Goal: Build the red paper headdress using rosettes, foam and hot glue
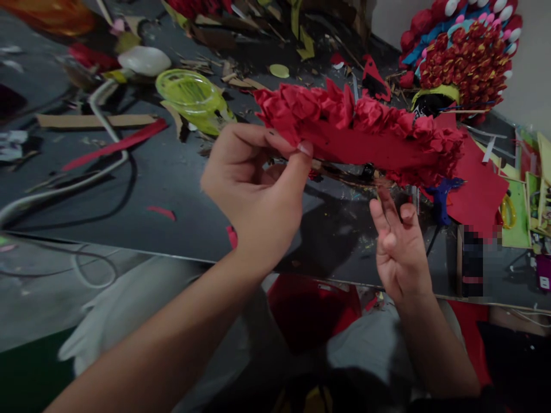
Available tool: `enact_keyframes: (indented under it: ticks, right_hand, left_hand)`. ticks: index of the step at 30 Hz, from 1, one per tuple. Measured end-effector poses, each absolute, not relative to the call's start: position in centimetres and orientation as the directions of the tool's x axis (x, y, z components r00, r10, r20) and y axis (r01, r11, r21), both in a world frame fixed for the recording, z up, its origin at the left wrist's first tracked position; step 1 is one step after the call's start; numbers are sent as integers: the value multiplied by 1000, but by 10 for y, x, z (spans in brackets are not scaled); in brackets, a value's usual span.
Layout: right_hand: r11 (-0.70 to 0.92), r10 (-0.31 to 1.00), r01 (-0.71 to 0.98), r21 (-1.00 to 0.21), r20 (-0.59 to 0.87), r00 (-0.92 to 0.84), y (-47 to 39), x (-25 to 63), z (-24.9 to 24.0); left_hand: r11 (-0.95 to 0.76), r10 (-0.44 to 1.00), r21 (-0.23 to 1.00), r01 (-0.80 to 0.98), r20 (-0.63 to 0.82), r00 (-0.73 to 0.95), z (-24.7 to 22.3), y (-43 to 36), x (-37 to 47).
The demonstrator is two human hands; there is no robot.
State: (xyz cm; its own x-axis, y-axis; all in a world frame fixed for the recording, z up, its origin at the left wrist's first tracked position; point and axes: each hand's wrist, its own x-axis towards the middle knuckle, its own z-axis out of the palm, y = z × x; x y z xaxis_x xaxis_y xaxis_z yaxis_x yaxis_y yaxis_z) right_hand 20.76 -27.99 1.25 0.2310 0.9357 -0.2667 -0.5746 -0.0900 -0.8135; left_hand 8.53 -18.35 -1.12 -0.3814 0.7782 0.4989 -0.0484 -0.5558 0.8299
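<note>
My left hand (pixel 262 189) pinches the left end of a red band (pixel 361 144) between thumb and forefinger, holding it above the dark table. Crumpled red paper flowers run along the band's upper edge and round its right end. Under the right part of the band is my right hand (pixel 401 249), palm up, with its fingers apart and partly curled. Nothing shows in it; whether its fingertips touch the band I cannot tell. A blue tool (pixel 442 199), perhaps a glue gun, lies just right of it, beside a red sheet (pixel 480 183).
Scraps litter the dark table (pixel 193 229). To the left are a yellow-green plastic cup (pixel 196 100), a white bulb (pixel 144 61) on a bent cable, a cardboard strip (pixel 97 121) and a red strip (pixel 116 144). A red flower-covered decoration (pixel 467 63) stands at the back right.
</note>
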Motion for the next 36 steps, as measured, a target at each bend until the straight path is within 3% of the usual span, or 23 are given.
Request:
enact_keyframes:
  ticks: [27,36]
  right_hand:
    - [-116,958,-536,-836,-237,163,-280,207,11]
    - [-102,932,-469,-877,-248,263,-281,203,10]
  left_hand:
    - [-548,774,836,-32,491,-400,-9,-182,86]
    - [-526,790,849,-46,468,-396,-12,-183,86]
